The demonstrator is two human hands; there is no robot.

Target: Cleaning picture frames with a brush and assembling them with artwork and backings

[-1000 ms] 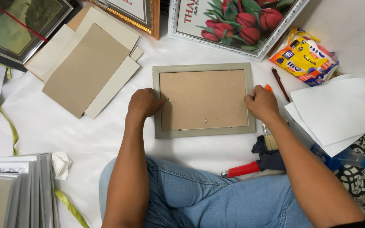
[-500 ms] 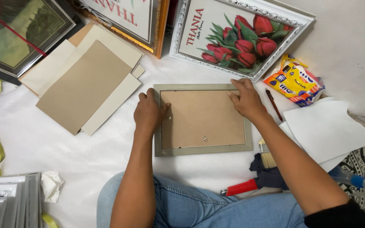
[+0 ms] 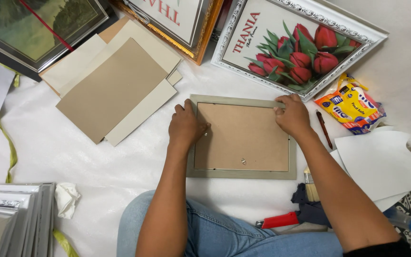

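Observation:
A grey-green picture frame (image 3: 241, 174) lies face down on the white sheet in front of my knees, its brown backing board (image 3: 243, 138) facing up. My left hand (image 3: 185, 125) rests on the frame's left edge, fingertips pressing at the board's left side. My right hand (image 3: 291, 114) sits on the upper right corner, fingers curled against the top rail. Neither hand carries anything.
Stacked cardboard and mat boards (image 3: 112, 83) lie to the left. A white-framed tulip picture (image 3: 300, 43) and a gold frame (image 3: 177, 24) lean behind. A yellow packet (image 3: 350, 107), brown pencil (image 3: 324, 128), white papers (image 3: 381, 164), brush (image 3: 311, 188), red-handled tool (image 3: 279, 221) sit right. Frames (image 3: 10, 219) stack lower left.
My right hand slid from the frame's right edge up to its top right corner. My left hand shifted slightly along the left edge. The camera view moved closer.

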